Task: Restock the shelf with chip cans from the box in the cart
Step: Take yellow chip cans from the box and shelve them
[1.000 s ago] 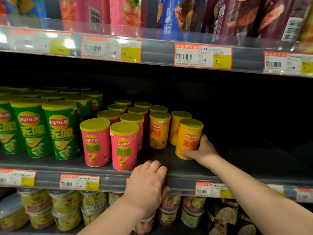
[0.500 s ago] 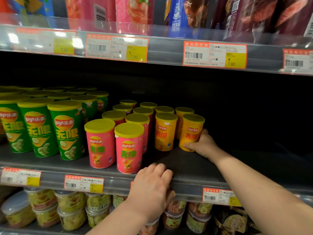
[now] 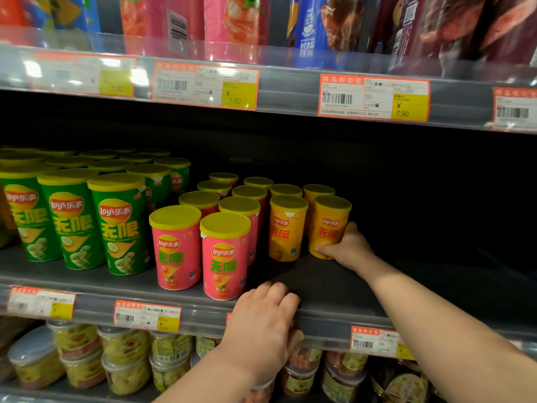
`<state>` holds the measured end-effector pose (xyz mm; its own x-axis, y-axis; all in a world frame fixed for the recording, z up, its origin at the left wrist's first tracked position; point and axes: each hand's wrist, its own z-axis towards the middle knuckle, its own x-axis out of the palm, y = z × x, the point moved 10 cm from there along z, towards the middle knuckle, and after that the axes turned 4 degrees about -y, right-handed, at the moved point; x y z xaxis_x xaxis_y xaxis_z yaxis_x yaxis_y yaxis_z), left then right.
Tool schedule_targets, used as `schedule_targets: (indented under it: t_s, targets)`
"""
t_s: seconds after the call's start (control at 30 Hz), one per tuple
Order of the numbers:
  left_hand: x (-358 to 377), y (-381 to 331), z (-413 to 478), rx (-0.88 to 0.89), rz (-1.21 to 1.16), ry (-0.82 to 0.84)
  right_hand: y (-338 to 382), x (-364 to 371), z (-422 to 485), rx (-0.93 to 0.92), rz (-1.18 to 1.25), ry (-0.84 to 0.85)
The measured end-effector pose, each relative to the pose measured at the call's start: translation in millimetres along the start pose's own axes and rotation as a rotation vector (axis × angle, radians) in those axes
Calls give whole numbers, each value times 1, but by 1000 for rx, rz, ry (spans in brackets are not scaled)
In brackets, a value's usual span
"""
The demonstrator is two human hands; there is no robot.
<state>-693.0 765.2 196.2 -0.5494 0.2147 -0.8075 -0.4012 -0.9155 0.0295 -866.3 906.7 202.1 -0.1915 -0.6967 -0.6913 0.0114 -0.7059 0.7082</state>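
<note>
Right of centre, the person's right hand [image 3: 347, 248] curled its fingers round an orange chip can [image 3: 329, 225] standing beside the other orange cans [image 3: 286, 228] on the shelf [image 3: 319, 282]. The left hand [image 3: 261, 324] gripped the shelf's front lip with curled fingers. Dark space further right suggested to me that much restocking remained.

Reaching in with both bare arms. Right forearm in from the 4 o'clock corner, angled up toward centre, wrist straight. Right hand [image 3: 348, 250] just off centre toward 3 o'clock, thumb low across the front of the orange can [image 3: 329, 225], fingers wrapped round its right side, mostly out of sight. Left forearm up from 6 o'clock. Left hand [image 3: 261, 324] back upward, fingers [image 3: 276, 292] curled over the shelf edge [image 3: 325, 324], thumb tucked beneath, gripping.
</note>
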Motion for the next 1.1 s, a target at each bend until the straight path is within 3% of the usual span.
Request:
schedule_targets:
  t_s: [0.3, 0.43, 0.6, 0.73, 1.1]
  targets:
    - [1, 1, 1, 2, -10, -5, -2, -2, 0, 19, 84, -28]
    - [0, 2, 2, -3, 2, -10, 16, -31, -2, -49, 111, -142]
    - [-1, 1, 1, -5, -5, -18, 83, -54, -33, -421, -186, -270]
    - [-3, -2, 2, 14, -14, -19, 122, -23, -51, -633, -453, -166]
    - [4, 0, 1, 14, -24, -1, 133, 1, -27, -529, -683, -85]
